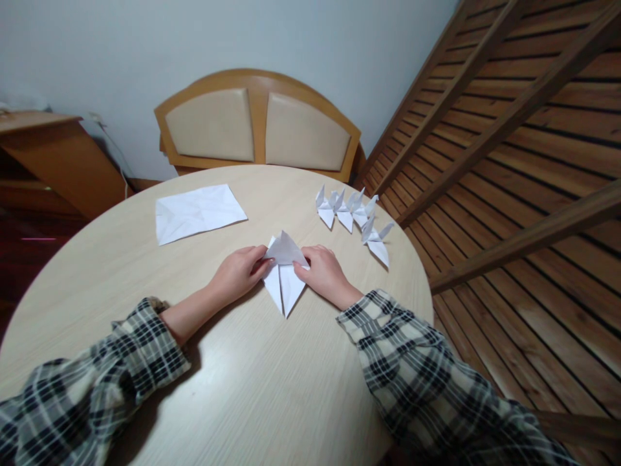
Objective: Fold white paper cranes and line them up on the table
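A partly folded white paper piece (284, 279) lies on the round light-wood table (242, 388), its lower point toward me and an upper flap lifted. My left hand (239, 272) pinches the flap's left edge with curled fingers. On the other side, my right hand (324, 272) grips the flap's right edge, fingers closed. Both arms wear plaid sleeves.
A stack of flat white paper sheets (198, 211) lies at the table's far left. Several finished white paper cranes (353, 217) stand at the far right near the edge. A padded wooden chair (258, 126) faces me across the table. Wooden slats (509, 162) run along the right.
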The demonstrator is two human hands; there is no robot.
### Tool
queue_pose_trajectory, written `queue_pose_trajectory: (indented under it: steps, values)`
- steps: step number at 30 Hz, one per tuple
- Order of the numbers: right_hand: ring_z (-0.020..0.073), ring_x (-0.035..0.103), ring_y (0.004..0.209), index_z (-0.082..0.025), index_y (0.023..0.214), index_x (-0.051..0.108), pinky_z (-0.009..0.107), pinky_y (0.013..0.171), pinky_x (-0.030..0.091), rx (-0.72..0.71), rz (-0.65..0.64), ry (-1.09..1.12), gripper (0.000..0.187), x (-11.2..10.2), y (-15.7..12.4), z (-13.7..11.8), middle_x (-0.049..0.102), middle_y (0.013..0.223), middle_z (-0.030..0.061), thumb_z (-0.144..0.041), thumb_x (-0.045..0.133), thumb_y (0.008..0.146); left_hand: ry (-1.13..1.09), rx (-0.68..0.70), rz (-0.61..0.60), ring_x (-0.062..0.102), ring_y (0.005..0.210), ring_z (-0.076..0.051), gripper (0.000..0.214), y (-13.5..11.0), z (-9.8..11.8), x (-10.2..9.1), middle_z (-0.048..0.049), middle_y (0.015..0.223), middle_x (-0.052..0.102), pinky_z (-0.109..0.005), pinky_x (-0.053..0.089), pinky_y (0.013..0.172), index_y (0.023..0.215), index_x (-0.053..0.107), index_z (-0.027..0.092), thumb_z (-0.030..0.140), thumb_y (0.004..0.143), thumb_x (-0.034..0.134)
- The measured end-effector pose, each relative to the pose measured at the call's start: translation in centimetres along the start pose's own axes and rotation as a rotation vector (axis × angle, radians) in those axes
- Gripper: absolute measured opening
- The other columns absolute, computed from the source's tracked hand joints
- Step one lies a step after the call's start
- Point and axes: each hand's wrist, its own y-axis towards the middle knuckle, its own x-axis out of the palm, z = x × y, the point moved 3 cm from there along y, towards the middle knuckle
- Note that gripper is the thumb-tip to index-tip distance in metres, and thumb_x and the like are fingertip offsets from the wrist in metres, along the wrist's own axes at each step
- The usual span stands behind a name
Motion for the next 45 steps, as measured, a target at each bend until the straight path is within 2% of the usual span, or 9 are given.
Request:
queue_pose_trajectory:
  steps: [11, 21, 25, 27, 30, 33, 35, 40, 45]
  values:
    - [0.0212, 0.058, 0.084, -0.019, 0.081, 0.06, 0.033, 0.07, 0.033, 0.057, -0.014, -0.092, 0.007, 0.0, 0.0, -0.2, 0.068, 0.083, 0.0051, -0.021, 0.054, 0.085, -0.013, 0.002, -0.022, 0.044, 0.061, -0.015, 0.023, 0.1, -0.3, 0.2, 0.0013, 0.068, 0.047, -0.028, 0.03, 0.059, 0.074, 0.045, 0.021, 0.031, 0.091, 0.056]
    - [0.0242, 0.059, 0.091, -0.016, 0.098, 0.062, 0.035, 0.077, 0.036, 0.092, -0.045, -0.142, 0.017, 0.2, 0.0, -0.9, 0.07, 0.091, 0.0088, -0.02, 0.051, 0.085, -0.036, 0.026, -0.035, 0.047, 0.064, -0.016, 0.027, 0.2, 0.1, 0.0, -0.0009, 0.071, 0.05, -0.029, 0.034, 0.061, 0.072, 0.047, 0.02, 0.038, 0.092, 0.052]
    - [0.0211, 0.06, 0.084, -0.02, 0.092, 0.063, 0.033, 0.076, 0.038, 0.066, -0.02, 0.019, 0.015, -0.5, 0.1, -0.5, 0.069, 0.086, 0.0045, -0.032, 0.054, 0.09, -0.054, -0.017, -0.029, 0.046, 0.061, -0.016, 0.026, 0.2, -0.1, 0.0, -0.0006, 0.068, 0.05, -0.029, 0.032, 0.059, 0.072, 0.047, 0.02, 0.037, 0.093, 0.05]
    - [0.0187, 0.061, 0.081, -0.021, 0.088, 0.063, 0.031, 0.076, 0.04, 0.038, -0.031, 0.172, 0.028, -0.8, 0.2, 0.1, 0.069, 0.083, 0.0034, -0.037, 0.043, 0.099, -0.073, -0.049, -0.032, 0.045, 0.059, -0.015, 0.025, 0.3, -0.2, -0.1, 0.0001, 0.066, 0.05, -0.029, 0.031, 0.057, 0.072, 0.046, 0.021, 0.035, 0.093, 0.049]
    - [0.0172, 0.064, 0.087, -0.02, 0.094, 0.066, 0.031, 0.081, 0.044, 0.026, 0.002, 0.391, 0.04, -1.1, 0.6, 1.2, 0.071, 0.089, 0.0045, -0.03, 0.029, 0.104, -0.095, -0.074, -0.04, 0.045, 0.057, -0.015, 0.023, 0.3, -0.3, -0.2, 0.0004, 0.065, 0.052, -0.029, 0.031, 0.057, 0.074, 0.046, 0.021, 0.035, 0.093, 0.049]
    - [0.0173, 0.064, 0.09, -0.019, 0.094, 0.069, 0.03, 0.083, 0.045, 0.012, -0.041, 0.409, 0.024, -1.1, 0.8, 1.9, 0.073, 0.093, 0.0047, -0.021, 0.045, 0.097, -0.101, -0.081, -0.039, 0.046, 0.057, -0.015, 0.023, 0.4, -0.2, -0.3, 0.0004, 0.064, 0.053, -0.029, 0.032, 0.056, 0.075, 0.047, 0.021, 0.035, 0.093, 0.049]
    - [0.0177, 0.064, 0.092, -0.02, 0.095, 0.072, 0.031, 0.086, 0.045, -0.033, -0.083, 0.364, 0.021, -1.1, 0.8, 1.9, 0.074, 0.097, 0.0044, -0.015, 0.052, 0.093, -0.099, -0.088, -0.038, 0.046, 0.056, -0.015, 0.023, 0.4, -0.2, -0.3, 0.0003, 0.064, 0.053, -0.029, 0.032, 0.056, 0.075, 0.047, 0.021, 0.035, 0.093, 0.05]
    - [0.018, 0.063, 0.096, -0.022, 0.101, 0.074, 0.034, 0.09, 0.043, -0.113, -0.154, 0.304, 0.026, -1.1, 0.7, 1.4, 0.075, 0.102, 0.0046, -0.014, 0.051, 0.095, -0.109, -0.103, -0.044, 0.048, 0.057, -0.015, 0.021, 0.4, -0.2, -0.3, 0.0, 0.065, 0.055, -0.029, 0.033, 0.056, 0.076, 0.049, 0.021, 0.034, 0.093, 0.05]
    - [0.0184, 0.062, 0.099, -0.02, 0.108, 0.073, 0.036, 0.093, 0.043, -0.138, -0.125, 0.297, 0.023, -0.9, 0.7, 1.4, 0.074, 0.108, 0.0063, -0.016, 0.054, 0.095, -0.098, -0.118, -0.046, 0.048, 0.057, -0.015, 0.023, 0.4, -0.3, -0.3, 0.0003, 0.064, 0.054, -0.029, 0.032, 0.056, 0.075, 0.048, 0.021, 0.035, 0.092, 0.05]
